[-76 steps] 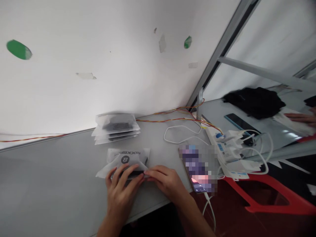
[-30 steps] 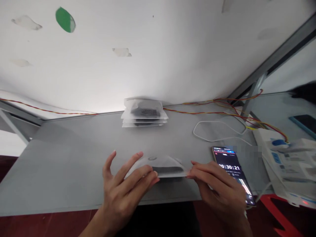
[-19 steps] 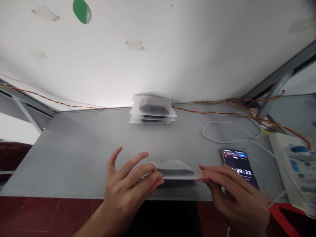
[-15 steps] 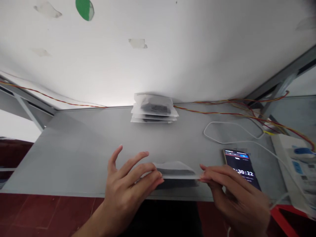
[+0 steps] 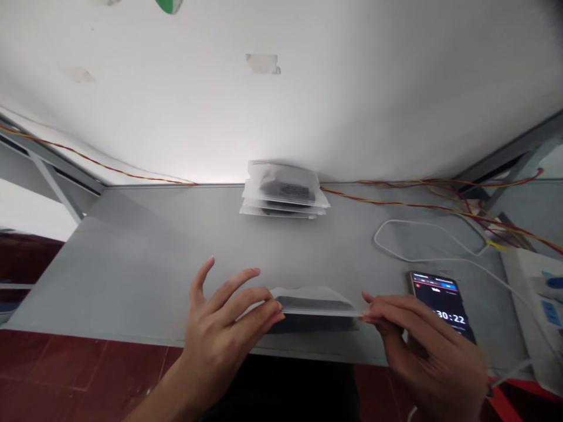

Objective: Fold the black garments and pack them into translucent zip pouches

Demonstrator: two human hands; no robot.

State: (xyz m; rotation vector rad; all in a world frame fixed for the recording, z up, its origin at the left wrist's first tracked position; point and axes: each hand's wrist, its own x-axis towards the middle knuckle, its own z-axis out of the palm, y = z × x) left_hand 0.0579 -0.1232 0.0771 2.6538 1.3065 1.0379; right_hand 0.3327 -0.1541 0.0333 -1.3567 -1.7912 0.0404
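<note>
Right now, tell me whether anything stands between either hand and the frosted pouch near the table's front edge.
Nothing visible does: the left hand and right hand both pinch the frosted pouch along its edge. The phone, partly hidden by the right hand, lies off to the side.

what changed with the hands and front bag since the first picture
The left hand and right hand, close together at one corner of the front bag before, now pinch its edge farther apart; its printed lettering has turned out of sight. The stack of bags and the phone stay put on the table.
</note>
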